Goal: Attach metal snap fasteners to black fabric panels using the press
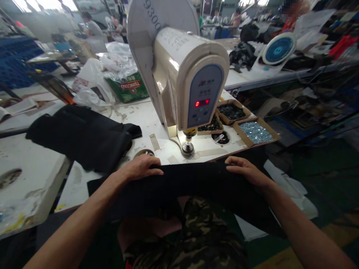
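A long piece of black fabric [193, 175] stretches between my two hands at the front edge of the white table [140, 112]. Its top edge is pinched by my left hand [141, 167], thumb toward me. My right hand [245, 168] grips the same edge farther right, fingers curled over it. Just beyond the cloth is a snap-fastening machine [193, 74] with a lit red display. Its round metal die [187, 148] lies under the head, apart from the fabric. The lower part of the cloth hangs in shadow over my lap.
Folded black fabric [81, 134] lies at the left. Right of the machine are cardboard trays of dark parts [231, 112] and silvery parts [255, 132], beside a round hole [220, 138]. Behind stand a green carton [127, 87], plastic bags [94, 80] and a fan [277, 52]. People work farther back.
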A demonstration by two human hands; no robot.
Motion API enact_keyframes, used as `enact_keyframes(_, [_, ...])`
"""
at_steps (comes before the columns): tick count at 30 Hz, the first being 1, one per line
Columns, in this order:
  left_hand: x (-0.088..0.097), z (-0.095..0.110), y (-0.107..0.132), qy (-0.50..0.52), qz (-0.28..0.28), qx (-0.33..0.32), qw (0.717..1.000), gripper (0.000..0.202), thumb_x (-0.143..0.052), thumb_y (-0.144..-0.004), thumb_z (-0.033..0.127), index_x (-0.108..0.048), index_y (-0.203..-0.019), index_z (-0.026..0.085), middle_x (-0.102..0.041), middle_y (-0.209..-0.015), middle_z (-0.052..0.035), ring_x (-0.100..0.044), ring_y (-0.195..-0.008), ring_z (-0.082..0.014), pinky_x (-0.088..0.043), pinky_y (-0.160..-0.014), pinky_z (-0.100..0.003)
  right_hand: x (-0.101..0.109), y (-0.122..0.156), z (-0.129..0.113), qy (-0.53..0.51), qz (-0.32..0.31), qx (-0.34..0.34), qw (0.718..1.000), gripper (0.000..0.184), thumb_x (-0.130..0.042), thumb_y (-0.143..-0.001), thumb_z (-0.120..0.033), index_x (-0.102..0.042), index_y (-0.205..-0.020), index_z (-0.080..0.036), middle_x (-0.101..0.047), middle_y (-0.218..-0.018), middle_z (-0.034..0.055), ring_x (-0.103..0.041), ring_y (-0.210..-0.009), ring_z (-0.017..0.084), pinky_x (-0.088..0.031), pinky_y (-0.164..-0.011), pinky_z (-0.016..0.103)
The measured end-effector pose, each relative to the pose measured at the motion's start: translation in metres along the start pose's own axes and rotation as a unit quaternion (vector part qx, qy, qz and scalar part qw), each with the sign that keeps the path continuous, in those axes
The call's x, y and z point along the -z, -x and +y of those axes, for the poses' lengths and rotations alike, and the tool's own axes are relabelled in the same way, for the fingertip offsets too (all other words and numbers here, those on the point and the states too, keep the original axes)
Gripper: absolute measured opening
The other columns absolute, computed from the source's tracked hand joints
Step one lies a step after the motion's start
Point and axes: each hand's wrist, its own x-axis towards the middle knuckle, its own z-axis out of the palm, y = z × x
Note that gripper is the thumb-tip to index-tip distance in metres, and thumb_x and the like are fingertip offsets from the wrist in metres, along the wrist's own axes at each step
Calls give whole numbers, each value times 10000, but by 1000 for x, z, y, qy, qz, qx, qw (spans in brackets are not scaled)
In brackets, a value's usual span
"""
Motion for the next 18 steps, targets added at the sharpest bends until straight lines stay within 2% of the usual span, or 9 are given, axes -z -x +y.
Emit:
enact_keyframes(3, [-3,6,-4,-6,-2,-17,1000,435,-521,-972,624,-725,-949,241,-673,-782,-1,-597,-718,-148,-353,-658,-271,18,5,12,6,39,-4,999,327,-830,-779,-427,-634,-912,-202,-608,-757,-42,-542,-618,109,-395,-581,223])
enact_keyframes(6, [-1,17,-8,-16,-19,-21,999,427,-469,-1006,592,-690,-933,235,-652,-774,-5,-588,-716,-156,-338,-651,-276,27,3,15,110,35,2,993,283,-757,-829,-449,-671,-922,-196,-645,-779,-13,-585,-652,147,-435,-598,257])
enact_keyframes(8, [3,23,-8,-16,-25,-21,999,407,-453,-1019,566,-672,-927,236,-637,-767,-8,-584,-720,-165,-331,-649,-280,28,-2,13,232,34,31,972,263,-703,-858,-428,-718,-966,-189,-697,-835,26,-640,-736,198,-498,-673,307])
enact_keyframes(10, [9,28,-8,-11,-23,-20,999,380,-457,-1023,540,-668,-929,239,-626,-753,-9,-576,-711,-169,-324,-643,-282,21,-7,6,362,52,92,926,251,-689,-850,-344,-755,-1038,-190,-742,-948,69,-681,-862,248,-539,-804,371])
enact_keyframes(12, [15,35,-8,-3,-23,-14,1000,357,-476,-1019,519,-671,-913,239,-613,-728,-4,-560,-682,-164,-318,-633,-280,2,-11,-4,442,79,178,875,284,-695,-836,-267,-759,-1107,-209,-748,-1067,94,-693,-982,274,-538,-923,416])
enact_keyframes(14, [22,45,-10,18,-37,-10,999,343,-488,-1016,499,-682,-905,239,-619,-713,1,-554,-655,-156,-323,-625,-274,-28,-15,-16,457,81,267,845,355,-707,-859,-262,-726,-1212,-226,-719,-1201,109,-673,-1119,289,-514,-1025,444])
enact_keyframes(16, [30,60,-14,48,-64,-23,997,328,-495,-1016,476,-701,-922,239,-651,-734,2,-576,-663,-152,-340,-628,-266,-63,-21,-27,429,45,328,840,522,-747,-876,-334,-632,-1376,-240,-657,-1359,121,-613,-1266,300,-463,-1117,464])
enact_keyframes(18, [36,78,-20,79,-80,-49,992,314,-505,-1014,458,-717,-957,235,-681,-766,2,-596,-677,-148,-357,-638,-260,-94,-31,-34,378,-21,344,859,736,-834,-808,-419,-553,-1465,-244,-622,-1426,120,-590,-1306,310,-448,-1135,462])
